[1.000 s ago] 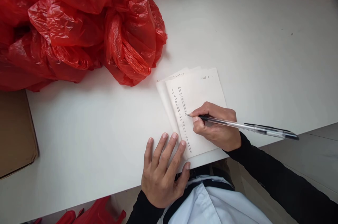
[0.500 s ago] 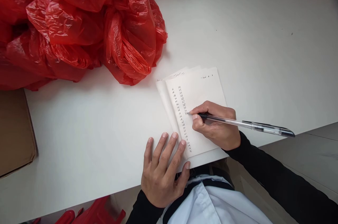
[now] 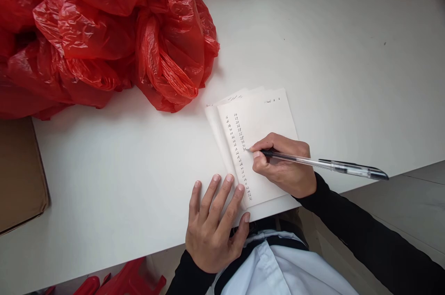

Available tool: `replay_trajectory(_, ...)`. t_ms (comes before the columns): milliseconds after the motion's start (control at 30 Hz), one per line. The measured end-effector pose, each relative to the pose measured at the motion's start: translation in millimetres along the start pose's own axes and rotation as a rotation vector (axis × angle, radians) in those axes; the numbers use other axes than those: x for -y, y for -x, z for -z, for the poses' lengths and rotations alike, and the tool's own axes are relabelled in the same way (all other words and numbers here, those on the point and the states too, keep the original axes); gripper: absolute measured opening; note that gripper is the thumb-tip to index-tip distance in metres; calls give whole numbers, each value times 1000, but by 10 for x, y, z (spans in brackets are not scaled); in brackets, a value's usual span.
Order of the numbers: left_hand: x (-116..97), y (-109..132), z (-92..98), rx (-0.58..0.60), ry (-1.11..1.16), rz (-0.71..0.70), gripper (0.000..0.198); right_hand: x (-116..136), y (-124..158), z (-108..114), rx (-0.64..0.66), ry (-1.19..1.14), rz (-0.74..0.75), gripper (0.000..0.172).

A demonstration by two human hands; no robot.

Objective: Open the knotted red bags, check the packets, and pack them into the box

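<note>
My right hand [image 3: 285, 163] is closed around a clear pen [image 3: 313, 162] with a black grip and a black cap on its back end. The pen's tip touches the top sheet of paper [image 3: 267, 123], at the foot of the second column of handwritten numbers. Several white sheets lie in a slightly fanned stack, with a longer column of numbers at the left. My left hand [image 3: 215, 230] lies flat with fingers spread, its fingertips at the lower left edge of the sheets. Black sleeves cover both forearms.
Crumpled red plastic bags [image 3: 170, 44] are heaped at the upper left of the white table [image 3: 333, 54]. A brown cardboard box [image 3: 21, 169] stands at the left edge. Below the table's front edge are a red plastic object [image 3: 128, 278] and the floor [image 3: 417, 202].
The pen has moved very slightly at the last number in the second column, whose second digit looks a little further formed. Both hands stay in nearly the same place.
</note>
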State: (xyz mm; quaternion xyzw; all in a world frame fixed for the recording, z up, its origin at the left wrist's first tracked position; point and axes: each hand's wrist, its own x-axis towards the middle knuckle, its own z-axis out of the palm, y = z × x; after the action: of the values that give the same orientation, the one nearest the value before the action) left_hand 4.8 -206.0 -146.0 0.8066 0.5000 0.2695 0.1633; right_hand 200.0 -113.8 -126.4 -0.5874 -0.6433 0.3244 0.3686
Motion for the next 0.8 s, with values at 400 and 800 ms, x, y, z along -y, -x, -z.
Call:
replay_trajectory(400,-3,-13,-1,-12,4,-2,45,-10,-9,-9,-8,-2,17,16)
replay_trajectory(800,3,-8,-17,-17,9,1,45,-3,3,1,-16,-24,11,16)
